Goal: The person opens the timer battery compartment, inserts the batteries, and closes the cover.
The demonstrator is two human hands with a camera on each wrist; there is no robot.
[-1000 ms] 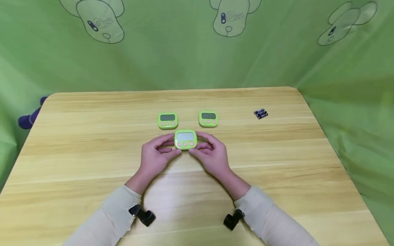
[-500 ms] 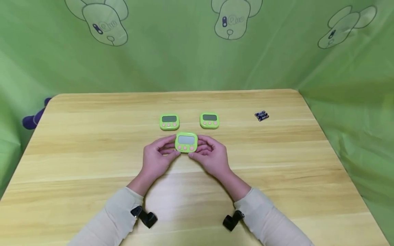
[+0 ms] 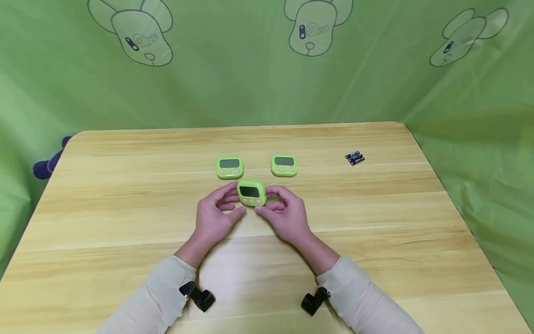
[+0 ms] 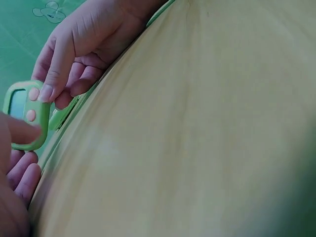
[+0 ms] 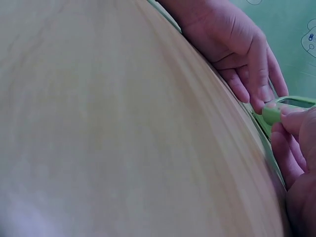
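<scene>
Between my two hands in the head view is a green digital timer (image 3: pixel 255 198) with a dark screen and pink buttons, its face tilted. My right hand (image 3: pixel 289 217) pinches its right side, thumb at the lower front and fingers behind. My left hand (image 3: pixel 211 218) holds the left side with curled fingers, the thumb just off the lower corner. In the left wrist view the right thumb lies on the timer (image 4: pixel 43 111) beside a pink button, and the left thumb overlaps its front. Part of the timer (image 5: pixel 271 114) shows between both hands in the right wrist view.
Two matching green timers, one at the left (image 3: pixel 230 173) and one at the right (image 3: pixel 284 172), lie just beyond my hands. Several dark blue batteries (image 3: pixel 355 158) sit together at the back right of the wooden table (image 3: pixel 125 195). A green curtain (image 3: pixel 233 88) hangs behind.
The held timer has turned and tilted, its screen going from bright to dark. The left thumb has moved slightly off its lower edge. The other timers and batteries stay put.
</scene>
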